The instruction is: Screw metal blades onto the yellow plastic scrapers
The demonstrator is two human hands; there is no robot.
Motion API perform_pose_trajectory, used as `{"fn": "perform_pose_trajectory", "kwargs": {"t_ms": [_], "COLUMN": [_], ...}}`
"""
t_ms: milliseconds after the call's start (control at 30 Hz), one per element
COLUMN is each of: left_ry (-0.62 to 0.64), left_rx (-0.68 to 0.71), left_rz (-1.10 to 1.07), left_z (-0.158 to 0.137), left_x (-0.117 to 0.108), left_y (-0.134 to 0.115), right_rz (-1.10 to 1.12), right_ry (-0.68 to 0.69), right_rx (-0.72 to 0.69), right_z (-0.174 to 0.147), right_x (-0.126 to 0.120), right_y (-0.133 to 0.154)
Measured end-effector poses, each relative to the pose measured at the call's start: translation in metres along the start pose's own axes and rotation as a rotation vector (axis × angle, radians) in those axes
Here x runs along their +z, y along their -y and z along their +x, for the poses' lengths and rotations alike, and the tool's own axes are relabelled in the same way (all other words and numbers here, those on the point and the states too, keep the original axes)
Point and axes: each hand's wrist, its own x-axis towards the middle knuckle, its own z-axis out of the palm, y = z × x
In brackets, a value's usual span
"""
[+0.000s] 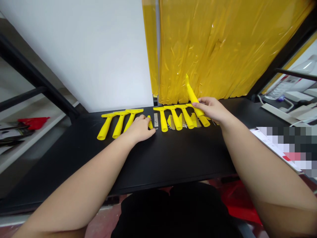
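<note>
Clearly, the right hand [213, 109] is closed on a yellow plastic tubular handle [192, 95], with the thumb showing on the near side. The handle is tilted, its narrow, bent end pointing up and slightly left, and its long axis slanting down to the right, towards the hand. It is above the far part of the black flat-topped table [168, 158], in front of other handles that it partly overlaps.

The left hand [141, 129] is low over the table, palm down, fingers loosely curled and thumb spread from them. A small yellow plastic piece [150, 123] shows just beside its fingertips; I cannot tell whether the hand grips it. Just right of that is a narrow greyish flat strip [156, 119].

On the left hand's outer side lie three yellow T-shaped plastic handles [119, 127], crossbars away from the person, stems leaning towards the near left. Between the hands, a row of matching yellow handles [175, 119] has stems running near and slightly right, with beige flat pieces [172, 122] in the gaps.

Behind the table stand a plain white panel [99, 49] and a wrinkled yellow plastic sheet [210, 49]. A clear plastic bottle [292, 79] leans at far right.
</note>
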Motion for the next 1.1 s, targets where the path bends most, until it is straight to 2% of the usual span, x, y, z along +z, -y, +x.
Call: {"fn": "perform_pose_trajectory", "kwargs": {"t_ms": [367, 600, 900, 1100], "left_ry": [-0.057, -0.018, -0.006, -0.066], "left_rx": [0.013, 0.011, 0.010, 0.016], "left_rz": [-0.039, -0.071, -0.074, -0.057], "left_z": [0.007, 0.004, 0.000, 0.004], "left_x": [0.003, 0.002, 0.001, 0.006], "left_y": [0.004, 0.009, 0.001, -0.006], "right_rz": [-0.050, -0.088, -0.112, -0.115], "right_ry": [0.001, 0.009, 0.023, 0.018], "right_rx": [-0.014, -0.029, -0.020, -0.015], "right_z": [-0.001, -0.001, -0.004, -0.004], "right_x": [0.000, -0.002, -0.001, -0.001], "right_y": [0.000, 0.000, 0.007, 0.008]}}
